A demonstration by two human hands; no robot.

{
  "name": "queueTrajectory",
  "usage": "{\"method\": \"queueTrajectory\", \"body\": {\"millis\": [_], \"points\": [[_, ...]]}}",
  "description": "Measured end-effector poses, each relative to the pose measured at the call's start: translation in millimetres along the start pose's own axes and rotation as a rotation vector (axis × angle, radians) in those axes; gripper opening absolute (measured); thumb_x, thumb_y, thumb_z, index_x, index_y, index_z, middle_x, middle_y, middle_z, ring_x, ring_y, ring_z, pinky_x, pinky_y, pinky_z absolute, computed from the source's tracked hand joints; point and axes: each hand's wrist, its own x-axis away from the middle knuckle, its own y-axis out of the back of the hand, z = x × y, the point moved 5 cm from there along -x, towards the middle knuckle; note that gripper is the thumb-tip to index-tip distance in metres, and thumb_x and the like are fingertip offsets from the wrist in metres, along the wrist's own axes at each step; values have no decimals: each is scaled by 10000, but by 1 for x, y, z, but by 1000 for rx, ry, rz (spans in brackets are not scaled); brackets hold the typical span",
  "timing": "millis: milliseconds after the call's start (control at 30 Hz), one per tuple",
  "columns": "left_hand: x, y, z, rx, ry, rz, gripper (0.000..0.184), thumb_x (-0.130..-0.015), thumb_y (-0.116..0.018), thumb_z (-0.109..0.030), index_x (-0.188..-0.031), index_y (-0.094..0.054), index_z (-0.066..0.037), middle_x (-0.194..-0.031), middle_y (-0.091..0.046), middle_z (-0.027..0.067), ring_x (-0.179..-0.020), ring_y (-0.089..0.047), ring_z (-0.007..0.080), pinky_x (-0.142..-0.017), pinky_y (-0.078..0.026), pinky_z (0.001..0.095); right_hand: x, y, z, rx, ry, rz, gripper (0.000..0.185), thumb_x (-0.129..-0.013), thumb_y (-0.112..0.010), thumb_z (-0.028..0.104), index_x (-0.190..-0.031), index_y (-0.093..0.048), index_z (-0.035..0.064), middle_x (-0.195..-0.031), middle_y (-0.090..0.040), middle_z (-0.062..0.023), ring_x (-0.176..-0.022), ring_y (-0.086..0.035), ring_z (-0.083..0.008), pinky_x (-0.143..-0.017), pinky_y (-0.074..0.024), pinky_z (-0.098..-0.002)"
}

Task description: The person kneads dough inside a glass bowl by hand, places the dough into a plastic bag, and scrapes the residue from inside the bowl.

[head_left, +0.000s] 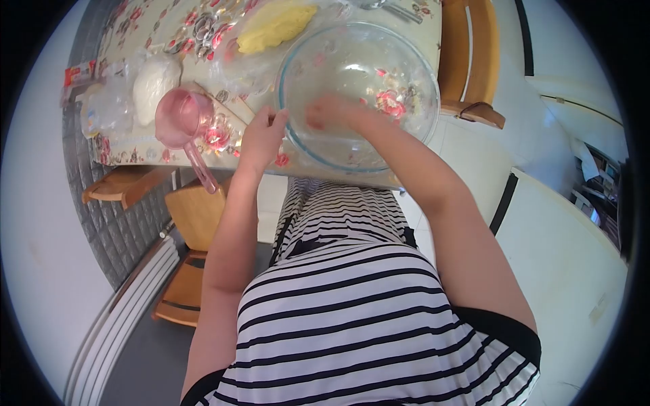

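A large clear glass bowl [418, 74] stands at the table's front edge, with a thin film on its inside. My left hand [261, 139] is at the bowl's left rim, its fingers closed on the edge. Inside the bowl, or just over it, is my right hand [333, 111], blurred by motion, so its fingers cannot be made out. Behind the bowl's left side lies a yellow dough-like mass [276, 27] on clear plastic. A pink translucent measuring cup with a handle [181, 118] sits left of my left hand.
Beside the cup lies a white mass, apparently wrapped in plastic [156, 84]. Clear plastic packaging [108, 108] and a red packet [79, 73] are at the far left. A metal utensil [403, 12] rests at the back. Wooden chairs [196, 216] [477, 61] stand around the flowered tablecloth [183, 24].
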Motion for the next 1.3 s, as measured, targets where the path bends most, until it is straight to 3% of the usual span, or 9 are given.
{"method": "queueTrajectory", "body": {"millis": [100,167,333,400,567,633,867,1167,1300], "points": [[-5,1,-2,-34,-21,-4,346,-969,-600,-344,-885,-571,-10,-697,-589,64,-610,-565,146,-596,-468,321,47,-8,-16,224,24,-31,320,-895,-508,299,-979,-718,71,-929,-707,-107,-886,-658,-243,-885,-497,-394],[-3,1,-1,-37,3,27,359,-967,-598,-351,-882,-563,-4,-705,-588,73,-619,-568,159,-605,-465,331,65,-1,-19,169,-126,359,320,-913,-508,283,-1020,-719,67,-1013,-710,-136,-964,-662,-272,-921,-487,-411],[-3,1,0,-41,6,28,367,-966,-595,-356,-879,-553,-2,-710,-584,87,-628,-568,176,-614,-463,338,-11,74,-43,-83,28,-525,282,-944,-567,276,-1078,-717,78,-1189,-674,-143,-1079,-635,-273,-941,-487,-411],[-3,0,4,-39,22,23,368,-967,-593,-356,-878,-550,-2,-717,-585,94,-642,-570,186,-627,-465,343,-4,69,-30,215,366,-891,152,-849,-608,205,-847,-671,67,-957,-675,-160,-953,-619,-371,-842,-502,-458],[-4,-5,9,-94,40,-16,407,-958,-577,-392,-936,-581,14,-824,-644,168,-770,-621,299,-736,-485,392,74,-8,-41,405,337,-322,149,-850,-630,200,-845,-664,56,-940,-675,-154,-919,-645,-332,-821,-510,-475],[-5,-5,7,-88,34,-10,418,-953,-574,-402,-953,-588,16,-820,-647,178,-779,-629,317,-740,-488,401,89,-5,-43,214,0,138,191,-871,-596,223,-880,-668,47,-968,-677,-164,-946,-650,-339,-836,-511,-469],[-6,0,-7,-161,99,79,441,-951,-558,-417,-949,-594,22,-733,-650,152,-656,-664,267,-657,-504,379,32,103,-39,471,197,-684,170,-910,-611,239,-954,-646,78,-975,-642,-161,-959,-593,-366,-883,-474,-452],[-4,-3,-8,8,121,89,394,-963,-575,-378,-934,-595,14,-713,-638,107,-580,-652,185,-566,-503,324,80,16,-67,386,-173,-57,304,-960,-508,271,-979,-672,16,-1045,-672,-221,-1038,-597,-444,-896,-490,-471],[-7,-4,0,45,135,136,395,-970,-574,-380,-932,-585,13,-720,-642,100,-585,-647,171,-574,-505,315,14,100,-33,79,42,-667,294,-968,-515,312,-1008,-681,72,-1078,-677,-147,-1079,-579,-366,-914,-476,-476]]}}
